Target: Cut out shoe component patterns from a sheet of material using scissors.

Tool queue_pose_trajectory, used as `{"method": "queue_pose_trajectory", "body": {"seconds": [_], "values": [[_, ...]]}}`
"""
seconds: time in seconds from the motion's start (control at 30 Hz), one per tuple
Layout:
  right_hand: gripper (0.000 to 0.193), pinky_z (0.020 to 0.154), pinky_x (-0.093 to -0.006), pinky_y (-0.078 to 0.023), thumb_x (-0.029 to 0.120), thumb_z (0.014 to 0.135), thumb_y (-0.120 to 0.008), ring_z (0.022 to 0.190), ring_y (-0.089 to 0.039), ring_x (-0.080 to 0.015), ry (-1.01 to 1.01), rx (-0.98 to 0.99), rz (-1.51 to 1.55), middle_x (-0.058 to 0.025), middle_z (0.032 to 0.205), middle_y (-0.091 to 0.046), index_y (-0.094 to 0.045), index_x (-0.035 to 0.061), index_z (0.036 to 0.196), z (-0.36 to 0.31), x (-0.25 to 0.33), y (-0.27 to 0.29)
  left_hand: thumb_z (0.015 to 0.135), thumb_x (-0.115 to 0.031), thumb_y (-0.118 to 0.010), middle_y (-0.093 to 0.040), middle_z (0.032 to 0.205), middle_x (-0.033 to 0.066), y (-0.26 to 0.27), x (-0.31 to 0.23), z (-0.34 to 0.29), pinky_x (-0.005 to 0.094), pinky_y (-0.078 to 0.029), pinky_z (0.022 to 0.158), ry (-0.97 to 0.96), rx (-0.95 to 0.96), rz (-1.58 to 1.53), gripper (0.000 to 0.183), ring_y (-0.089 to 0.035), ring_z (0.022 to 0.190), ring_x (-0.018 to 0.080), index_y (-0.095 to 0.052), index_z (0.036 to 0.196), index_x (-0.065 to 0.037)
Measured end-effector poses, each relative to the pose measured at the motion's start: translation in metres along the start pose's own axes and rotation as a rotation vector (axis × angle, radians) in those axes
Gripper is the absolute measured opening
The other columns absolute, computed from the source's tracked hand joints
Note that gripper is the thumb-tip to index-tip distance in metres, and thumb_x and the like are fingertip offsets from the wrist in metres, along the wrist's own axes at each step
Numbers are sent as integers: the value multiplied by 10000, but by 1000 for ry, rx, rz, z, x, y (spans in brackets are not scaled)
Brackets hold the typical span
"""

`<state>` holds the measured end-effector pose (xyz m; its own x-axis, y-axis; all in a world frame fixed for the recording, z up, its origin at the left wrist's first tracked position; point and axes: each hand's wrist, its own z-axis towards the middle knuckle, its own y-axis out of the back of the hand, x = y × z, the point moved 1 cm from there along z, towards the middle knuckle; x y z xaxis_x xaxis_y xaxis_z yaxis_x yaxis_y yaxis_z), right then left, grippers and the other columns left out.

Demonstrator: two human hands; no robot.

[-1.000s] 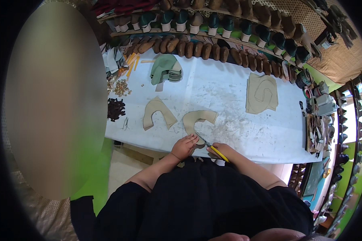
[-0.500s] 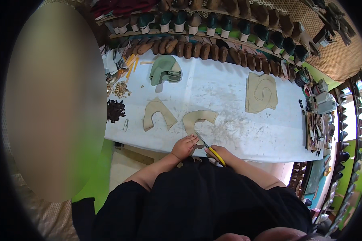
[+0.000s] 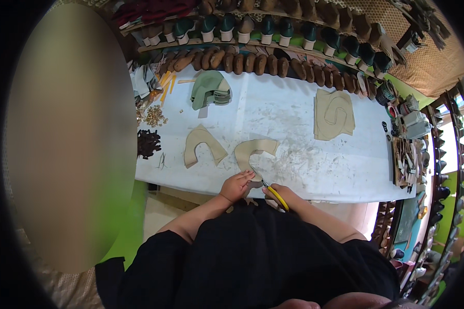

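Near the front edge of the table, my left hand (image 3: pixel 235 186) is closed on the lower end of a curved beige shoe-upper piece (image 3: pixel 244 151), its fingers lying over the material. A second beige horseshoe-shaped piece (image 3: pixel 194 140) rests to the left, apart from both hands. Yellow-handled scissors (image 3: pixel 279 199) are gripped in my right hand (image 3: pixel 287 194). Their blades point up and left, at the piece's edge beside my left fingertips. Some darker material shows under the left fingers; what it is I cannot make out.
Green cut pieces (image 3: pixel 205 86) are stacked at the back, and marked beige sheets (image 3: pixel 325 126) lie at the right. Brass-coloured bits (image 3: pixel 154 116) and dark scraps (image 3: pixel 148 144) sit at the left. Shoe lasts (image 3: pixel 250 64) line the back edge, below shelved green shoes (image 3: pixel 267 27).
The scissor blades look more closed, with less of them showing beyond my right hand. Both hands stay in nearly the same place. The view has shifted slightly.
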<state>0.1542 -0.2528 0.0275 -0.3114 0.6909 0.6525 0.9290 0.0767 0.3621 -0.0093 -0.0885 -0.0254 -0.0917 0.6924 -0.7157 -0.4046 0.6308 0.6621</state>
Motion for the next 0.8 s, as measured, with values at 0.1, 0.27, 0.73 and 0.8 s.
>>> {"method": "queue_pose_trajectory", "body": {"seconds": [0.1, 0.27, 0.73, 0.8], "values": [[663, 831, -402, -482, 647, 943, -458, 919, -638, -375, -7, 18, 9, -233, 928, -663, -609, 6, 1017, -2, 9, 2, 906, -90, -595, -661, 1226, 117, 1, 2, -1, 371, -477, 1020, 10, -19, -41, 321, -610, 1179, 276, -655, 1220, -69], [659, 825, -402, -483, 644, 951, -445, 906, -637, -371, 32, 8, -8, -221, 916, -662, -608, 8, 1008, 2, 6, 1, 919, -73, -574, -657, 1243, 105, 5, 1, 0, 339, -479, 1004, 41, -5, -67, 317, -606, 1194, 266, -654, 1226, -66], [679, 852, -413, -490, 653, 929, -466, 951, -641, -405, 26, -11, -67, -247, 961, -675, -638, 3, 1019, 7, 3, 3, 868, -168, -670, -637, 1266, 116, 7, 1, -7, 445, -463, 1014, -112, 65, 339, 374, -591, 1198, 320, -639, 1230, -78], [682, 855, -412, -489, 656, 928, -465, 957, -640, -405, 18, 1, -82, -247, 962, -674, -635, 3, 1022, 5, 10, 6, 859, -186, -681, -628, 1279, 122, 8, 2, -9, 461, -458, 1014, -96, 48, 347, 384, -591, 1198, 320, -637, 1224, -75]]}}
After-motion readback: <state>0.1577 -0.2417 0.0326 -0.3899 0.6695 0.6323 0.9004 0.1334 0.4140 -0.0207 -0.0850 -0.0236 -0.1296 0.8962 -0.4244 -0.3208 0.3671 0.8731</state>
